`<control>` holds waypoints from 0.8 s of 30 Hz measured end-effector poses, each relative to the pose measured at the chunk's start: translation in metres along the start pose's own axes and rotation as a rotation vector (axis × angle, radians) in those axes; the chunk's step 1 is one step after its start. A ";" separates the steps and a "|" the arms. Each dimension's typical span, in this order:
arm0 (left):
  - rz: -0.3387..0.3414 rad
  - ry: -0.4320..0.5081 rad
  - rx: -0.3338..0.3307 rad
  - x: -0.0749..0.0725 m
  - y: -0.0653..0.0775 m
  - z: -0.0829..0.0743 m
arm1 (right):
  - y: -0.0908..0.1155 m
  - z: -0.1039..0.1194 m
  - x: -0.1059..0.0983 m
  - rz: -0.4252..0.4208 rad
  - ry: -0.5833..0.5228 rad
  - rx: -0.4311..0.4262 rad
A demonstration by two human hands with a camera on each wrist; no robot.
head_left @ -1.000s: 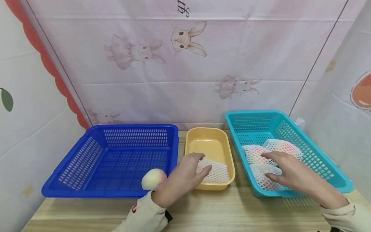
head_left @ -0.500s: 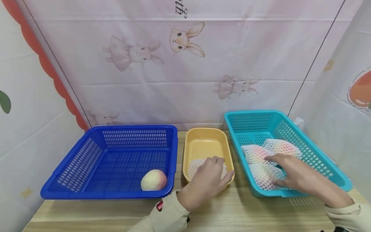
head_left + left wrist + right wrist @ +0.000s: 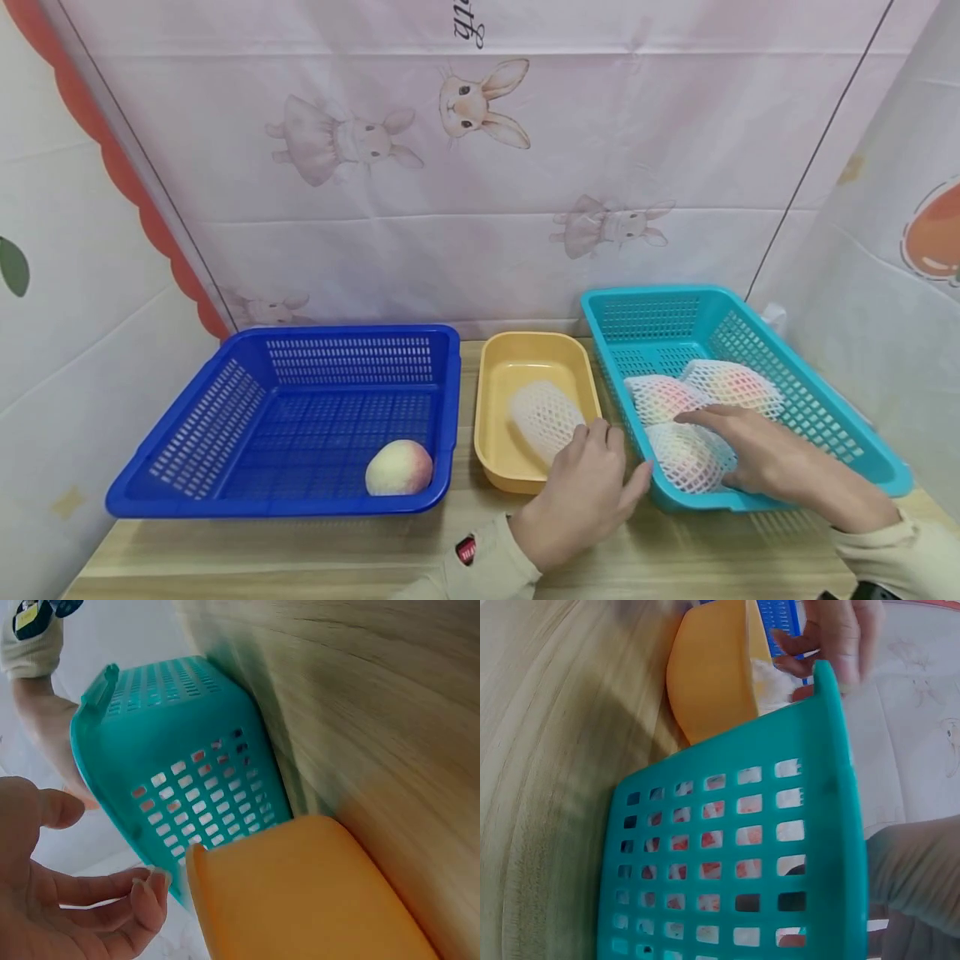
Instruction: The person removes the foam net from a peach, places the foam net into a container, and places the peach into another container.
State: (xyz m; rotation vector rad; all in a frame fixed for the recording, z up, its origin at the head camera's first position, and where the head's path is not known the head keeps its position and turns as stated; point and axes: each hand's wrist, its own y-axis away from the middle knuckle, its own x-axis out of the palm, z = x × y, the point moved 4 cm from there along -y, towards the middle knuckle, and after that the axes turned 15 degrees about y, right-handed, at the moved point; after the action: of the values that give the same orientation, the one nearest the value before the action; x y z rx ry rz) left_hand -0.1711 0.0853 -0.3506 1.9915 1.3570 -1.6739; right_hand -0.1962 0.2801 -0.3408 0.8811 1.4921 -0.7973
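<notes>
One empty left hand (image 3: 587, 493), thumb apart, hung by a loose net (image 3: 545, 415); the right hand (image 3: 761, 454) lay over a netted peach (image 3: 686, 460), grip unclear. The blue basket's (image 3: 262, 507) bare peach (image 3: 399, 468) seemed undone; the teal basket's (image 3: 652, 291) other two (image 3: 738, 388) looked done.

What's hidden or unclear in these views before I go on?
Head view: near end of the foam net, hidden by the left grip.
Head view: whether the right grip holds the nearest netted peach; its own back covers the contact.
Left wrist view: inside the yellow tray, hidden by its wall.
Right wrist view: most contents of the turquoise basket, behind its wall.
</notes>
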 end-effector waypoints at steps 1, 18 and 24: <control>-0.001 -0.007 -0.001 0.002 -0.001 -0.002 | 0.000 0.000 0.001 0.005 0.005 0.002; -0.069 -0.088 -0.105 0.025 -0.020 -0.012 | -0.005 0.000 0.009 0.078 -0.025 -0.101; -0.005 -0.042 -0.154 0.031 -0.021 -0.007 | -0.009 -0.002 0.014 0.102 -0.025 -0.143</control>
State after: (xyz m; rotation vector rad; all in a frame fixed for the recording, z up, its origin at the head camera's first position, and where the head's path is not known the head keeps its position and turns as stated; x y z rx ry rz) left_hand -0.1844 0.1174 -0.3672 1.8596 1.4303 -1.5532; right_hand -0.2059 0.2787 -0.3547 0.8301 1.4513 -0.6173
